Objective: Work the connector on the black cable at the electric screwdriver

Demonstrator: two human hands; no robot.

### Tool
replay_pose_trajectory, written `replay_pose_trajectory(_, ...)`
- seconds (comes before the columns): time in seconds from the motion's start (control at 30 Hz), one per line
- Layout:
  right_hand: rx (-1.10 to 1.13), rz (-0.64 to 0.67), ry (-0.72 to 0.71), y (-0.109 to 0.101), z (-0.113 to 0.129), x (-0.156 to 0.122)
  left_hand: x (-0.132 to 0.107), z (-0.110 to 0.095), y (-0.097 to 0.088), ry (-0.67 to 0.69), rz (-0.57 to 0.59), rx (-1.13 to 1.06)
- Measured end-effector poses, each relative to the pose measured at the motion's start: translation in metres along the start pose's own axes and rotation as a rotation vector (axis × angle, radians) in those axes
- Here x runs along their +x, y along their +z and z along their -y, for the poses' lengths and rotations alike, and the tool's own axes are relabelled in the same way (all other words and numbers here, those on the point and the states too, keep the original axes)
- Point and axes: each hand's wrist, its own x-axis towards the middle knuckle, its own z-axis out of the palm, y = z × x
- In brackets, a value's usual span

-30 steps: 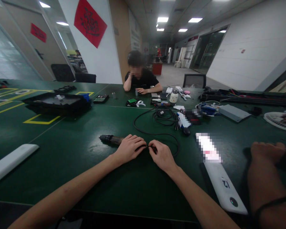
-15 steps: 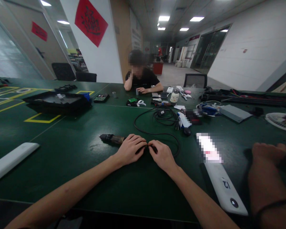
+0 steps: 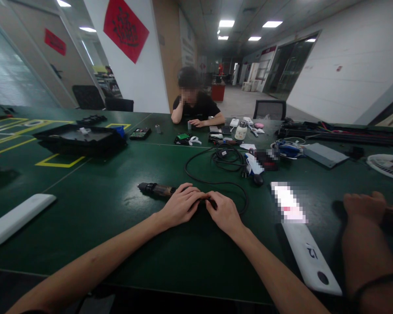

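A dark electric screwdriver (image 3: 160,190) lies on the green table, its tip pointing left. My left hand (image 3: 182,204) is closed over its rear end, which the fingers hide. Close beside it my right hand (image 3: 223,209) is closed in a pinch where the black cable (image 3: 245,196) meets the screwdriver's tail. The fingertips of both hands touch, and the joint between tool and cable is hidden under them. From the right hand the cable loops up and back to a coil on the table.
A white bar-shaped device (image 3: 309,250) lies right of my hands, with another person's forearm (image 3: 363,235) beyond it. Another white bar (image 3: 21,218) is at left. Farther back are a black tray (image 3: 80,141), a cream bottle (image 3: 241,131), and a seated person (image 3: 196,107).
My fingertips have drawn closer together over the screwdriver's tail. The other person's hand at right has shifted slightly, and a dark shadow has appeared at the left table edge.
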Motion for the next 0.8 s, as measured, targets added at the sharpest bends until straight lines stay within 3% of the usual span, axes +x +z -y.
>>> replay_pose_trajectory(0.63, -0.011, 0.000, 0.012, 0.0014, -0.0004, 0.0005, 0.0017, 0.0020, 0.0069, -0.052, -0.009, 0.014)
replay_pose_trajectory(0.8, -0.012, -0.001, 0.013, 0.0006, 0.0000, 0.0007, 0.0010, 0.0016, 0.0047, 0.000, 0.010, 0.006)
